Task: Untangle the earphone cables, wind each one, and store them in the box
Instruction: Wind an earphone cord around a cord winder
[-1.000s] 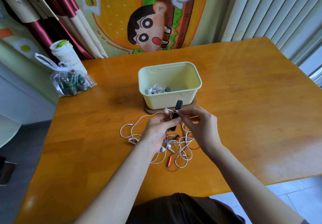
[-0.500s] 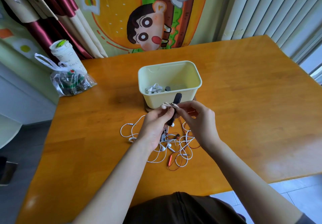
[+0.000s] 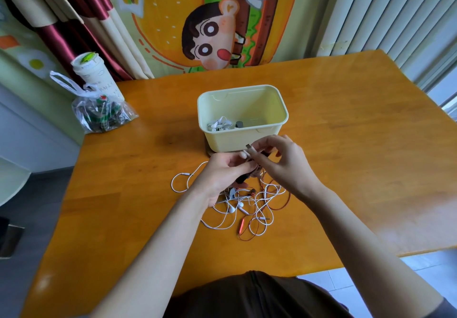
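A pale yellow box stands mid-table, with a wound white earphone and a small black item inside. In front of it lies a tangle of white earphone cables mixed with a thin red cable. Just above the tangle, my left hand grips a black piece whose end sticks out below the fingers. My right hand pinches a white plug end close to the box's front wall. Most of the black piece is hidden between the hands.
At the table's back left corner a clear plastic bag leans against a white cup. The orange wooden table ends close to my body, with a curtain and a cartoon wall hanging behind it.
The black piece stood upright between my hands before; it now lies lower and mostly covered. My right hand has shifted up over it, with the white plug end raised towards the box.
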